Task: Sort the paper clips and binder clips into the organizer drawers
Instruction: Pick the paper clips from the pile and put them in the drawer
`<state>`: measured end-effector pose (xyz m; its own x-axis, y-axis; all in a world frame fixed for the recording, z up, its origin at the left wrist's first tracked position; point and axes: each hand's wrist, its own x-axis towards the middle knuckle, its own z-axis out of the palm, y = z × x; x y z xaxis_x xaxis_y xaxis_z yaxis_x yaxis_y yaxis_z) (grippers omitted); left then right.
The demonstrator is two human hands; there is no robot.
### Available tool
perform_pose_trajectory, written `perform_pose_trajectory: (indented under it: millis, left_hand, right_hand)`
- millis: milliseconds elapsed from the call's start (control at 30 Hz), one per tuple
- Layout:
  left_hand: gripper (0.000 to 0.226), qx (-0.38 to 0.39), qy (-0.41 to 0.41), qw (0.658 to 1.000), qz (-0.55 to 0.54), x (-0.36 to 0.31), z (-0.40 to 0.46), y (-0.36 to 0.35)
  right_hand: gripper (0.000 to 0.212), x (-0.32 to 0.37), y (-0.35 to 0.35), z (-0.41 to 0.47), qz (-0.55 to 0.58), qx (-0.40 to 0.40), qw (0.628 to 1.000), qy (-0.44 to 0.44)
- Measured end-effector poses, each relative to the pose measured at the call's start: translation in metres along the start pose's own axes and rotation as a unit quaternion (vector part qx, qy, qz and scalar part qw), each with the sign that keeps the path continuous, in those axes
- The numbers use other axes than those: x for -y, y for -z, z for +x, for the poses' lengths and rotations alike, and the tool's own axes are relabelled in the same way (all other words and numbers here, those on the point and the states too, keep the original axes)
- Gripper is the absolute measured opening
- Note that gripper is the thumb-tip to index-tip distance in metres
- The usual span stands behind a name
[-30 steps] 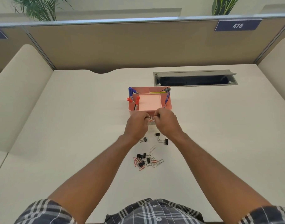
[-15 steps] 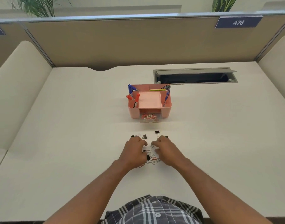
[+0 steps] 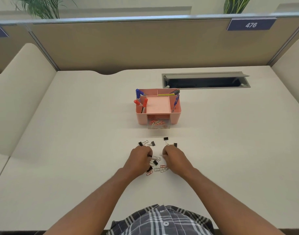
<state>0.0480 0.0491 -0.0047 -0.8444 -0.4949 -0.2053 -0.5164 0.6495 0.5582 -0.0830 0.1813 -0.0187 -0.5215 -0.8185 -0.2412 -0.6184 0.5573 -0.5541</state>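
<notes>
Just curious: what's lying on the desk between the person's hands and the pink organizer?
In the head view, four black binder clips lie just beyond the hands; past them, bare white desk up to the pink plastic organizer.

Bare desk (image 3: 77,150) beside organizer (image 3: 176,114)

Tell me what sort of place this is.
Most likely an office cubicle desk. A fabric partition carries a number plate reading 476, the desk has a cable hatch, and a pink organizer holds pens.
</notes>
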Motion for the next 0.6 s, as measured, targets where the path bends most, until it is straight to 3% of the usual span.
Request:
perform_pose_trajectory:
  millis: [200,367,500,600]
  left_hand:
    - [0.012,-0.061,0.072,0.993,-0.067,0.006,0.006,0.010]
    - [0.016,-0.077,0.114,0.990,-0.006,0.014,0.009,0.010]
    - [0.022,-0.109,0.046,0.991,0.067,0.015,0.008,0.003]
    - [0.025,-0.062,-0.060,0.994,0.069,0.009,0.008,-0.004]
  right_hand:
    - [0.022,0.005,0.000,0.005,0.054,-0.015,0.998,-0.024]
    - [0.015,0.011,-0.004,0.006,0.043,0.001,0.999,-0.018]
    - [0.014,0.010,-0.005,0.005,0.025,-0.008,1.000,-0.007]
    - [0.019,0.006,-0.007,0.000,-0.006,-0.002,0.999,0.032]
